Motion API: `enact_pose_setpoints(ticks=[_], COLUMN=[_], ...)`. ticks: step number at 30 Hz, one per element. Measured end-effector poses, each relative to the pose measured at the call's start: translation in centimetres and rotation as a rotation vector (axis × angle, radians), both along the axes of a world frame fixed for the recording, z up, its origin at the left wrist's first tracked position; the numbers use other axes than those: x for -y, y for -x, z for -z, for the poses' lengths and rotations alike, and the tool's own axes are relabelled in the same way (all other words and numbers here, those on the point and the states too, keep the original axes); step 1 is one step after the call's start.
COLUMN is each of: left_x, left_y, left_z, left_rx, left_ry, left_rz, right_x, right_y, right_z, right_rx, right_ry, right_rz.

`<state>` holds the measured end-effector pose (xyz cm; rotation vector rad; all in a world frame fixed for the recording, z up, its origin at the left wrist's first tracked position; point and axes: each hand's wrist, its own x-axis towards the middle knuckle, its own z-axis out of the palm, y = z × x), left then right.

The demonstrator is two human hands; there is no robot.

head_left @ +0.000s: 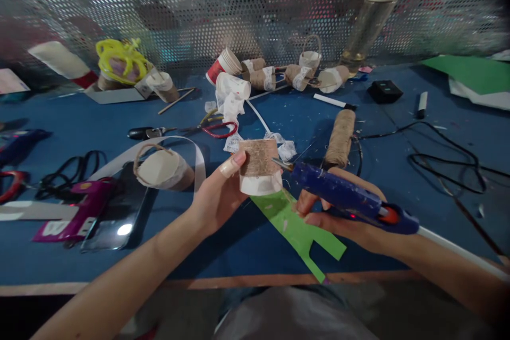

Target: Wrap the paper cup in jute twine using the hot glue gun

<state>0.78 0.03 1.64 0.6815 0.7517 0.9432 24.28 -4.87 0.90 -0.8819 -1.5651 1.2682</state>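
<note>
1. Twine [257, 162] covers most of the paper cup [258, 186], held over the middle of the table [223, 247]. White shows at its near end, so I'd judge the winding well along, unfinished if that band needs covering.
2. Left hand [217, 199]: grip clamped on the cup. Right hand [342, 224]: grip closed around the glue gun [338, 191], nozzle at the cup's right side; contact I can't tell.
3. Far wrapped cups [258, 81] wear lace [270, 78]; none shows on this one.
4. Mesh [179, 5] bounds the far side; the near edge [207, 282] passes beneath both forearms.
5. Room opens right of the twine spool [340, 138]; leftward, a handled cup [167, 170] crowds.
</note>
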Motion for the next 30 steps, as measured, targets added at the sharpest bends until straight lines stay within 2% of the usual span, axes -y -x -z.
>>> enact_pose_setpoints(ticks=[2,4,6,9,12,18,30], left_x=[-0.1,-0.2,-0.2,-0.3,-0.3,-0.2,-0.1], left_y=[0.1,0.2,0.2,0.2,0.1,0.3,0.2], left_z=[0.1,0.3,0.6,0.8,0.7,0.7,1.4], left_rx=[-0.004,-0.003,0.006,0.019,-0.001,-0.079,-0.150], left_ry=[0.015,0.004,-0.032,-0.116,-0.177,-0.190,-0.287], left_rz=[-0.004,-0.021,-0.036,-0.056,-0.097,-0.143,-0.182], right_x=[-0.2,-0.5,-0.7,-0.9,-0.9,-0.8,-0.8], right_y=[0.1,0.1,0.0,-0.2,-0.6,-1.0,-1.0], right_z=[-0.6,-0.9,-0.9,-0.6,-0.2,0.2,0.6], right_rx=[0.088,0.190,0.249,0.303,0.342,0.383,0.412], right_ry=[-0.025,-0.125,-0.250,-0.336,-0.325,-0.325,-0.363], right_rz=[0.041,0.140,0.238,0.303,0.247,0.090,0.059])
